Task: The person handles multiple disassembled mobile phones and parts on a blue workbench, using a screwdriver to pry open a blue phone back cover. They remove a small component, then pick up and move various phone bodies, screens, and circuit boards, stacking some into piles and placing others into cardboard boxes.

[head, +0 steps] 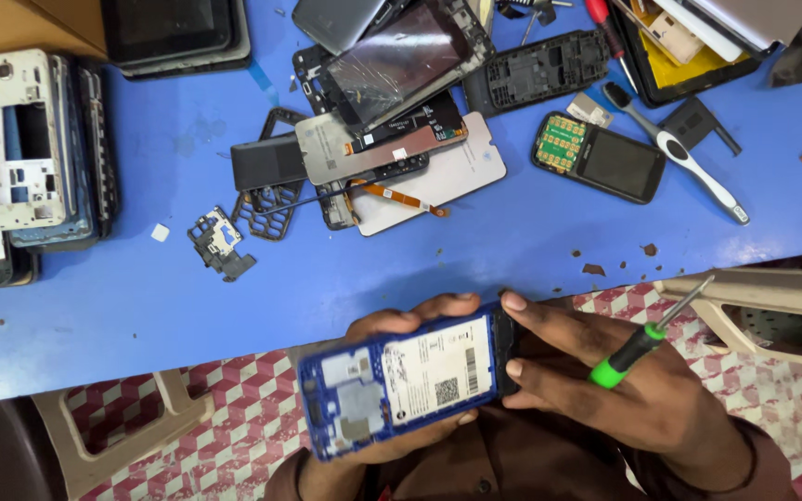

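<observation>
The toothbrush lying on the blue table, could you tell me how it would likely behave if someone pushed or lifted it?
The toothbrush looks like slim moulded plastic, so probably light and stiff. Its rounded handle might roll or skid on the smooth blue table. It seems sturdy, unlike the cracked screen nearby.

Place: a phone repair workshop.
Surface: a blue worktable (141, 306), scuffed and dotted with small debris.
Far middle: a heap of stripped phone parts (378, 139), with a cracked screen (401, 60) on top.
Far left: stacked phone frames (25, 148).
Far right: a keypad phone (598, 158) with its keys off, beside a toothbrush (679, 153).
Near: a green-handled screwdriver (638, 345).
</observation>
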